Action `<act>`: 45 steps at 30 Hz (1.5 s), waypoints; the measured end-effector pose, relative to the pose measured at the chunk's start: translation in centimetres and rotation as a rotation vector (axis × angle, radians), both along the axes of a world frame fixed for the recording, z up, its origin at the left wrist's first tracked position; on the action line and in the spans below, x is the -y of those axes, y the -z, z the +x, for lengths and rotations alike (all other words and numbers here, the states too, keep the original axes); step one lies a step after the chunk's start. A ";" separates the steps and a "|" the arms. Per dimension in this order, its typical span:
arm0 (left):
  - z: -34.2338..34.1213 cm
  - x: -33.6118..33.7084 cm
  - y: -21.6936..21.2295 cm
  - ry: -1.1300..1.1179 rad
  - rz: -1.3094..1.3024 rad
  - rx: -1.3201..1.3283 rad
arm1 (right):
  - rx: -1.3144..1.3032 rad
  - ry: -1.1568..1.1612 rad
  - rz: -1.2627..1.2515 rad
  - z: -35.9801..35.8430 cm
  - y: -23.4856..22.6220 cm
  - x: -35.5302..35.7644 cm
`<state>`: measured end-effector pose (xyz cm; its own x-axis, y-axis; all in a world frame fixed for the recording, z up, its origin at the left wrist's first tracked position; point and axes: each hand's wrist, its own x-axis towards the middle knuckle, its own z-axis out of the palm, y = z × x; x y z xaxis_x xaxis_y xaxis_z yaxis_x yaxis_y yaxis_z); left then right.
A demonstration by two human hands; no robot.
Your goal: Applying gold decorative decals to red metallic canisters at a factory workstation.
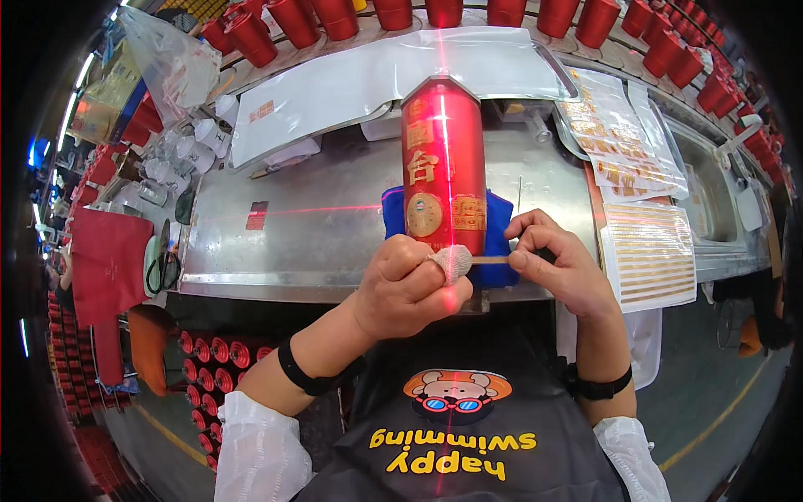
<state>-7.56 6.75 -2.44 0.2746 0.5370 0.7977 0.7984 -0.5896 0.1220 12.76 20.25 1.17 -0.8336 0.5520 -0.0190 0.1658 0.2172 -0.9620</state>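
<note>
A tall red glossy bottle with gold markings (443,163) lies on a blue folded cloth (495,243) at the near edge of the steel worktable (318,234). The left hand (410,284), thumb wrapped in gauze, closes on the bottle's near end. Just right of the bottle, the right hand (556,263) pinches a thin gold label strip (490,260) against it.

Both hands (410,284) (556,263) press a label strip (489,260) onto a red bottle (444,163).
</note>
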 end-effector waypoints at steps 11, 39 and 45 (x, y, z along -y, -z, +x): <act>-0.1 0.1 -0.1 -0.011 0.035 -0.039 | 0.012 0.006 -0.004 0.1 -0.1 0.0; 0.8 1.1 -1.3 0.008 0.028 -0.010 | -0.013 -0.006 -0.010 1.8 -1.1 1.3; 0.7 1.2 -1.0 0.014 0.019 -0.029 | -0.013 0.014 -0.051 1.9 -1.0 1.7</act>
